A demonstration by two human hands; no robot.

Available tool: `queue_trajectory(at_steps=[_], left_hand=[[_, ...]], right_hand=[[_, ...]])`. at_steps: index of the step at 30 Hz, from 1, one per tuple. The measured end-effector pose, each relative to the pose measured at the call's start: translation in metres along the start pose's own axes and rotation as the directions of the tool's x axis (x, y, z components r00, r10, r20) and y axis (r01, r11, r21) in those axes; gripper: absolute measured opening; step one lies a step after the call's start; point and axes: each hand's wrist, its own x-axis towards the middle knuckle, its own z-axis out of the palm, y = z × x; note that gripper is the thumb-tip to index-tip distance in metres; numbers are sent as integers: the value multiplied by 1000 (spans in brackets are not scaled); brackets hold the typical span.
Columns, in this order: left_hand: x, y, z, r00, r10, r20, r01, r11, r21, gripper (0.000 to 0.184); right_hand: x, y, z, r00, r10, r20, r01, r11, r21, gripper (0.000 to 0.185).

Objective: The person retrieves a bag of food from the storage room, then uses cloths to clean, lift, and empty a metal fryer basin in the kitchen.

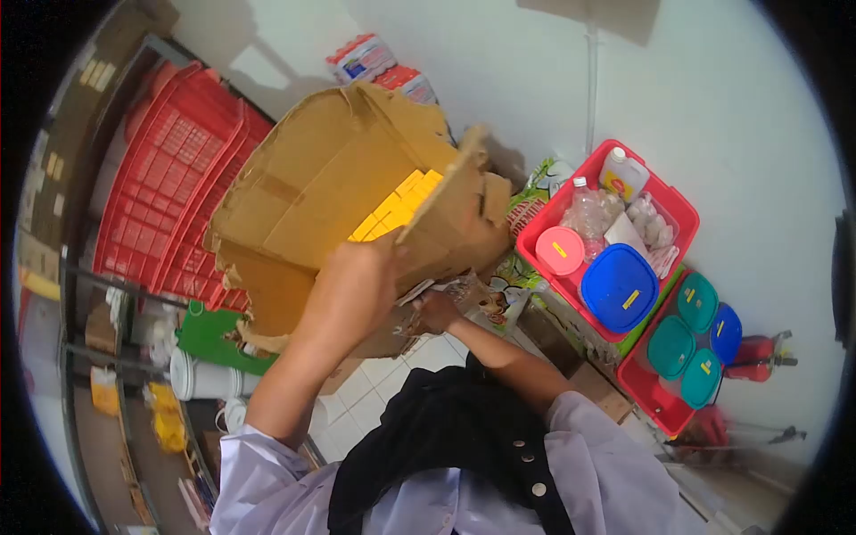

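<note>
While the left grip (pixel 361 272) closes over the near edge of the large cardboard box (pixel 299 178), its fingers curled in tightly, the right grip (pixel 437 312) is set lower, against the outer side of the same box. The fingers of the right grip are bent and partly hidden, so I cannot tell how far they close or whether they clasp the board or only brace it.

The box is held up in front of the person's chest, above the white floor tiles (pixel 385 376), tilted rather than level. Its open mouth, ragged with torn edges, faces up toward the head camera, and its long axis seems to run slantwise, from lower left to upper right of the view. Inside, small yellow packs (pixel 397 209) lie in neat rows beside the wall nearer the right arm.

Red plastic baskets (pixel 165 165) stand on the left; on the right is a red tub (pixel 597 332) with a blue-lidded container (pixel 620 287).
</note>
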Motion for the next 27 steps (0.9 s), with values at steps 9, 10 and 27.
queue_trajectory(at_steps=[9,10,27], left_hand=[[7,-22,-51,999,47,-26,-49,995,-84,15],[13,-27,-54,997,57,-43,-61,994,-96,14],[274,-44,44,921,358,-153,-369,928,-54,14]], right_hand=[[-8,-36,-71,952,267,-153,-192,905,380,40],[-4,-29,-70,947,262,-186,-184,916,356,39],[110,111,-153,614,637,-467,-491,771,406,38]])
